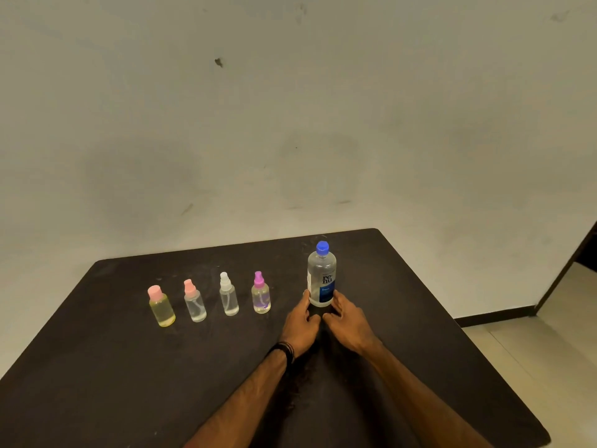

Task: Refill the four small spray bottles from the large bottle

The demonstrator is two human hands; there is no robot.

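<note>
The large clear bottle (321, 279), with a blue cap and a blue label, stands upright on the dark table (129, 367). My left hand (302, 321) and my right hand (345, 318) rest on the table at either side of its base, fingers loosely curved, with a fingertip touching it on each side. To the left, the small bottles stand in a row: a yellowish one with a pink cap (161, 307), a clear one with a pink spray top (194, 302), one with a white spray top (228, 295), and one with a magenta spray top (260, 294). All caps are on.
The table's far edge runs close behind the bottles, against a pale wall (290, 124). Its right edge drops to a tiled floor (549, 334). A black band sits on my left wrist (284, 349).
</note>
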